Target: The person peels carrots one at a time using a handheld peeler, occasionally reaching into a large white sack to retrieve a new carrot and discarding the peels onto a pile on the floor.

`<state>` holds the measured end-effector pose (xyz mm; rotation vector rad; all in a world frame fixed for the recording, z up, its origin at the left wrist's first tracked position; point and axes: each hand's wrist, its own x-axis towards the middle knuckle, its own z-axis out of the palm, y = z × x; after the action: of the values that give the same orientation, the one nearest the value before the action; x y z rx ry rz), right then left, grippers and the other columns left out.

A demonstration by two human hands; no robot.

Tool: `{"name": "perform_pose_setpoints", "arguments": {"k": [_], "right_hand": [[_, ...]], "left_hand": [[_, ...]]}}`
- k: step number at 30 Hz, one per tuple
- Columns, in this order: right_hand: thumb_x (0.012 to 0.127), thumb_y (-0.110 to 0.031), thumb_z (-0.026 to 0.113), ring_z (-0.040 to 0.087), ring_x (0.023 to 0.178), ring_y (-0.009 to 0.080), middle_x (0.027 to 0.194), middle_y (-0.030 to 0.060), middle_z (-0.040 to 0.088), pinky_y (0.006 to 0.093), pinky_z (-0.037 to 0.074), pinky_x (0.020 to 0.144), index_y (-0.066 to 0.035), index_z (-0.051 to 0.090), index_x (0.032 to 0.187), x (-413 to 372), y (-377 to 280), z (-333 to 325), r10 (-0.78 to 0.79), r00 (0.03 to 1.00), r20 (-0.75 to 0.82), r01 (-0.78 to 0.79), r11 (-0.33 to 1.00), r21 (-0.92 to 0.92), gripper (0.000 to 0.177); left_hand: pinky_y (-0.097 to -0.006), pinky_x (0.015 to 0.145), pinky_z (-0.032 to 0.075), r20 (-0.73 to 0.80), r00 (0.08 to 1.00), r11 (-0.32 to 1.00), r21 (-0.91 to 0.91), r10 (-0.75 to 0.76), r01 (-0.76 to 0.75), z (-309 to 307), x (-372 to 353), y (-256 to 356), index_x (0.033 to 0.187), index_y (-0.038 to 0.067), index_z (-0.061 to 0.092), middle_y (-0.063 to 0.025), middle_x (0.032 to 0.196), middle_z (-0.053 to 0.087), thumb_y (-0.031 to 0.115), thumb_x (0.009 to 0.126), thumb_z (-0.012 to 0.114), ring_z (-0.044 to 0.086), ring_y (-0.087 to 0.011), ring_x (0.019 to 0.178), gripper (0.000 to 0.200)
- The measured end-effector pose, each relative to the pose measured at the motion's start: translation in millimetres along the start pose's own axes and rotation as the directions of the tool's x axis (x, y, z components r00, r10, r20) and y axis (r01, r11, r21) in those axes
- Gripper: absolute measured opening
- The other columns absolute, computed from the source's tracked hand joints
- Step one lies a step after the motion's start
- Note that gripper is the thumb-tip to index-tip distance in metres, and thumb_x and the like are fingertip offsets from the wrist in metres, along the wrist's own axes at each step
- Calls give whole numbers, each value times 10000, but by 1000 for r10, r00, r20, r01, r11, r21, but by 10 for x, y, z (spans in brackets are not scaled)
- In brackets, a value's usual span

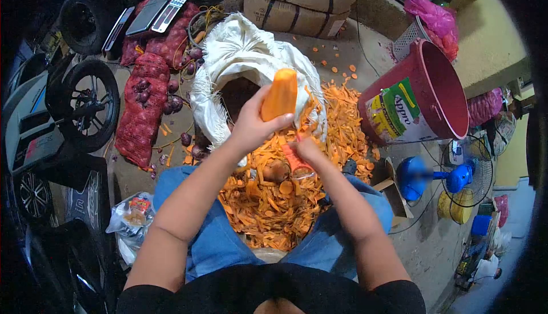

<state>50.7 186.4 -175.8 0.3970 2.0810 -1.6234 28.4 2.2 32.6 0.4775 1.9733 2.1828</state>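
My left hand [257,117] is wrapped round a thick, bright orange peeled carrot [281,94], its blunt end pointing up and away. Just below and to the right, my right hand [310,151] is closed on a red-orange peeler [293,158]; its blade is hard to make out. Strips of peel [310,110] hang beside the carrot. Under both hands a deep heap of carrot peelings [268,222] spreads between my knees and to the right. Beyond my left hand stands a white woven sack [234,45] with its mouth open, its inside dark.
A large maroon bucket [419,103] stands tilted in view on the right, near a blue fan [436,177]. Red net bags of onions [142,108] and a scale [157,14] lie left, beside a motorbike wheel [91,105]. Strapped cartons [297,8] are at the back.
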Motion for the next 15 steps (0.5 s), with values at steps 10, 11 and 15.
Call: {"name": "perform_pose_setpoints", "arguments": {"k": [10,11,15], "right_hand": [[820,-241,424,508,885,163,1032,66,482,285,437,759,-50,414,1080,-718,-1295,312,-181,978,107,1,514,858,322],[830,-220,400,513,886,172,1026,86,486,294,443,753,-47,422,1071,-697,-1333,227,-126,989,73,12,568,823,298],[820,-163,406,533,853,170,980,102,509,286,459,734,-36,430,1050,-613,-1391,-44,-221,974,46,70,490,869,264]], "left_hand": [[-266,809,348,1,989,989,-30,145,-145,171,2,-253,1075,38,376,-71,984,451,97,707,574,443,-143,914,421],[-263,803,352,44,992,992,-59,114,-112,108,-1,-212,1035,40,409,-68,966,460,81,715,558,448,-139,900,355],[-267,747,392,83,996,994,-108,-18,27,-25,-38,-89,971,38,490,-56,871,517,46,718,540,498,-146,810,258]]}}
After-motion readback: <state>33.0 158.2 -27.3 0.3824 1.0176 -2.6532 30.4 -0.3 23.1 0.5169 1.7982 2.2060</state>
